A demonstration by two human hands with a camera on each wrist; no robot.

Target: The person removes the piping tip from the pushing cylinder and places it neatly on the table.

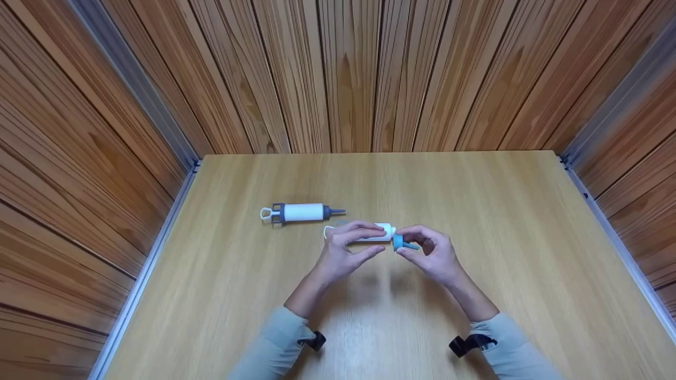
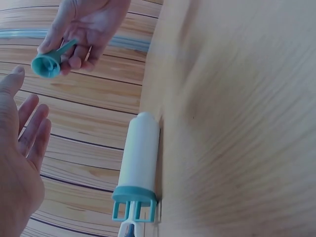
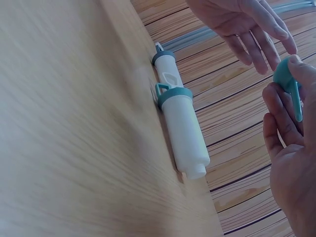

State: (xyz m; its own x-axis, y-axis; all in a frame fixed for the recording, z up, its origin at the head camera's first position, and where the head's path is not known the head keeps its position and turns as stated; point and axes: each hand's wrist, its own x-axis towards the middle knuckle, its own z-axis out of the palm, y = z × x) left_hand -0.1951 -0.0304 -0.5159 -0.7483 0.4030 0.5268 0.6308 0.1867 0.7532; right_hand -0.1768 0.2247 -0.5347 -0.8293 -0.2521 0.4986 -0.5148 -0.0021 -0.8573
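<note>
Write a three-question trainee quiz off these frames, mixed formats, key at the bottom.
1. True or false: the left hand holds nothing.
2. Where is the teal nozzle cap?
A) lying on the table
B) in the right hand
C) fitted on a tube
3. Fill in the colour: the tube with its nozzle fitted has ____ end fittings.

Key: 1 true; 2 B; 3 dark blue-grey.

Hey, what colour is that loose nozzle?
The nozzle is blue-green; the left wrist view shows it best.
</note>
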